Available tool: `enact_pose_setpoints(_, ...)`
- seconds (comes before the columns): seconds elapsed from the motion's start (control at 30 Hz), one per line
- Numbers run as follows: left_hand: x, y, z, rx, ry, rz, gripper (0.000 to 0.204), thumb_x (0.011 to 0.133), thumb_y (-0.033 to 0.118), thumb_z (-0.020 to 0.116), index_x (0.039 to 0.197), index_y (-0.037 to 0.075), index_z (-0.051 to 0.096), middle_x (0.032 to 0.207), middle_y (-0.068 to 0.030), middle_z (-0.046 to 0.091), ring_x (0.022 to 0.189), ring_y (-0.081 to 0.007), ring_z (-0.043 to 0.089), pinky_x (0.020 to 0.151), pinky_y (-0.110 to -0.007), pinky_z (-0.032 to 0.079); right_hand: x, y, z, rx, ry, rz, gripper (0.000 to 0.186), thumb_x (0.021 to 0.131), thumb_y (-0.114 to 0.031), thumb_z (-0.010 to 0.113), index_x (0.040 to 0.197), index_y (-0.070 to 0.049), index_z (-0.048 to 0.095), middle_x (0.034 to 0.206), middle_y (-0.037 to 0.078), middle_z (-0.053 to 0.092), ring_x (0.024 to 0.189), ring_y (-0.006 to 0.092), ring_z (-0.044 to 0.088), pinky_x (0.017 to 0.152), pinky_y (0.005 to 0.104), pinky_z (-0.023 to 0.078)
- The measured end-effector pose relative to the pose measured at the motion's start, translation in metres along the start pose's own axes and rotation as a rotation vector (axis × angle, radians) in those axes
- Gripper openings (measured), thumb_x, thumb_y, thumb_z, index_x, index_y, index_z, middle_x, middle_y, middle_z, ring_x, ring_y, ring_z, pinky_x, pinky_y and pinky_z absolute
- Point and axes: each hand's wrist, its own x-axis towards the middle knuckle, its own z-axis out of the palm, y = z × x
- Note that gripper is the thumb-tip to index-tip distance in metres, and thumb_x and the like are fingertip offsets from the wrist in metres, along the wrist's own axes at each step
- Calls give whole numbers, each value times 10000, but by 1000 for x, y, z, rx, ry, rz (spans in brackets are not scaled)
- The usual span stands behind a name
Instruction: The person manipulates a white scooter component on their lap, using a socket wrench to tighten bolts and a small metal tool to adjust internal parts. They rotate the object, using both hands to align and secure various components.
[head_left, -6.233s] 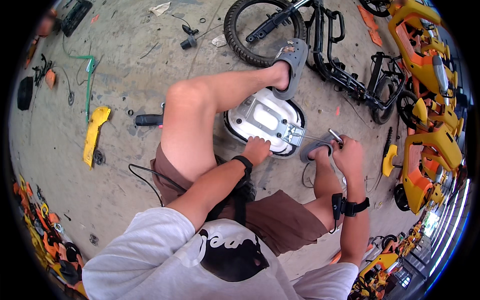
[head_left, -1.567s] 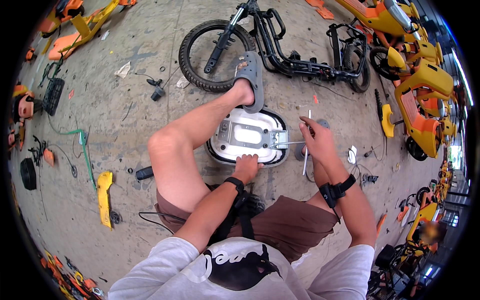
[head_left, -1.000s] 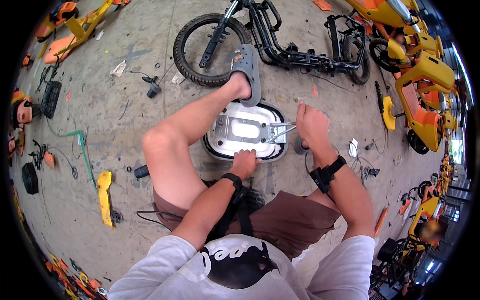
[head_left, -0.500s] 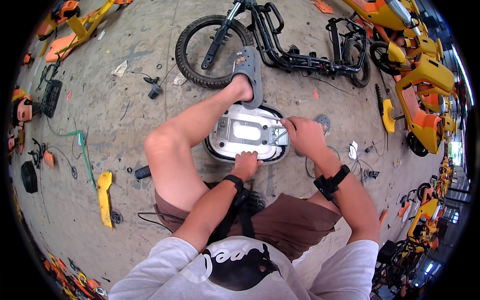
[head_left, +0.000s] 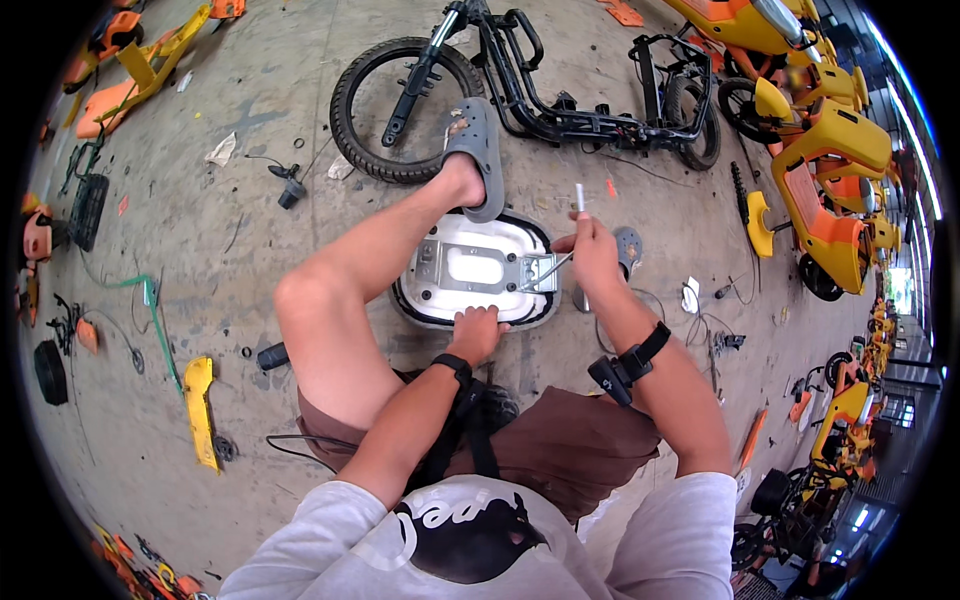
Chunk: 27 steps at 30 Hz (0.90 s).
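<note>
An upturned scooter seat (head_left: 440, 311) lies on the floor, with a white base and a black edge strip. A metal plate (head_left: 440, 265) is fixed along its middle, and a hinge bracket (head_left: 541, 273) sits at its right end. My left hand (head_left: 478, 333) grips the near rim with curled fingers. Above the bracket, my right hand (head_left: 597, 257) is closed around a bent metal wrench (head_left: 580, 197). One silver arm sticks up past my fingers; the thin shaft slants down to the bracket. My clog (head_left: 473, 160) presses near the seat's far edge.
A black scooter frame (head_left: 590, 127) with wheels lies beyond the seat. Yellow scooters (head_left: 830, 150) line the right side. A yellow panel (head_left: 201, 412), a black cylindrical part (head_left: 272, 356) and a green strap (head_left: 160, 320) lie on the left floor. Loose cables lie right of my other clog (head_left: 627, 250).
The wrench's silver arm has swung from pointing left over the seat to pointing away from me. My right hand has turned with it. My left hand stays on the rim.
</note>
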Motion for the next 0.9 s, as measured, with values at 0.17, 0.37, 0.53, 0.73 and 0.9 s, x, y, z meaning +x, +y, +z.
enact_pose_setpoints(0.17,0,4,-3,8,-10,-14,391,907,415,590,1073,61,600,1025,-140,659,1046,-328,577,894,-497,417,12,23,0,-21,622,-190,434,902,-12,379,1330,10,442,1146,185,602,1044,327,585,949,396,436)
enact_pose_setpoints(0.37,1,2,-8,26,-29,-33,404,915,429,575,1060,52,598,1034,-153,657,1048,-336,578,895,-504,419,-22,11,-5,-87,121,-561,452,745,99,382,1113,0,624,1027,142,692,1191,310,519,1105,403,314)
enact_pose_setpoints(0.53,9,1,0,22,-42,-7,410,909,438,579,1035,48,595,1044,-145,657,1044,-339,579,872,-517,430,-13,-5,-24,-26,-193,-675,415,767,36,363,1090,-1,621,882,119,718,1099,305,597,1178,451,221)
enact_pose_setpoints(0.73,13,-6,8,41,-61,-20,413,899,449,589,1023,55,589,1031,-138,656,1036,-344,577,862,-524,430,1,-12,-57,-606,-467,-903,450,679,85,505,1084,-35,659,1154,147,647,1310,275,455,1179,477,226)
enact_pose_setpoints(0.9,18,-10,16,20,-26,25,377,890,432,610,971,65,598,985,-128,656,1005,-340,584,845,-517,433,5,-3,-74,-875,-481,-1049,505,672,27,635,1162,-94,635,1242,109,614,1342,247,420,1165,474,232)
